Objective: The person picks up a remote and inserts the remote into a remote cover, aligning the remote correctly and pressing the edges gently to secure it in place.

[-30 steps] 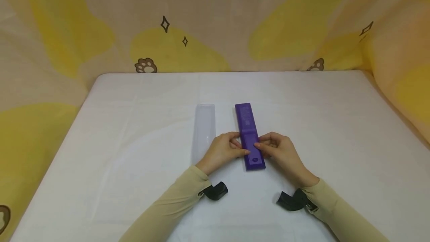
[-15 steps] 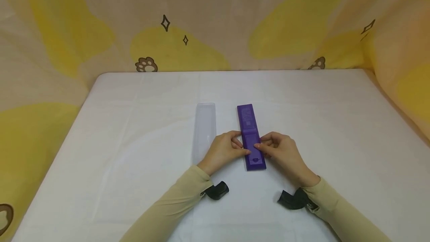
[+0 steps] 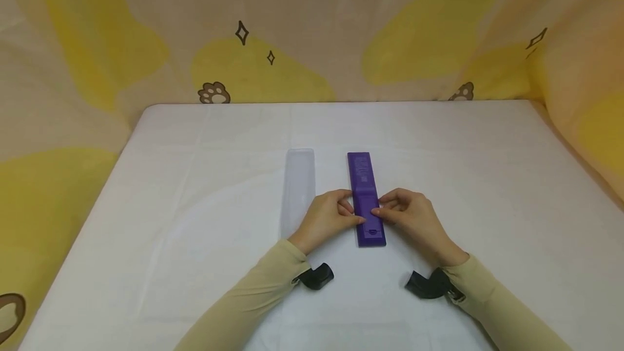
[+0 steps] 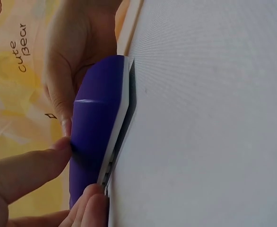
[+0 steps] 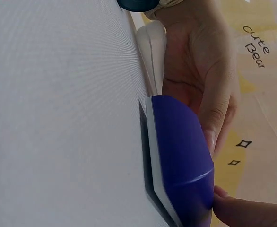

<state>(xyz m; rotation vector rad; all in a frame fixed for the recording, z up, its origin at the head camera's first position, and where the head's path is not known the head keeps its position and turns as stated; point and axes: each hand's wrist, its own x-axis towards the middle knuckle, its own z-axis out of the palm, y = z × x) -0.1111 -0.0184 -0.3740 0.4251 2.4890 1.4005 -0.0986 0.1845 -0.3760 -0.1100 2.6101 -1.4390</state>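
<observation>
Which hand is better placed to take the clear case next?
Probably the left hand: it is nearer the case. The right hand is on the other side of the purple remote; both hold it.

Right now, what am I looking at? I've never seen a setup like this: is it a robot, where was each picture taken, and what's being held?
There's no robot: a person works bare-handed. The wide picture comes from a camera on the head, looking forward and down; the close ones come from a camera on each wrist, where a black piece shows. The left hand and right hand together hold a purple remote control, its battery-cover side up. To its left a clear plastic case lies on the white tablecloth, partly hidden by the left hand.
</observation>
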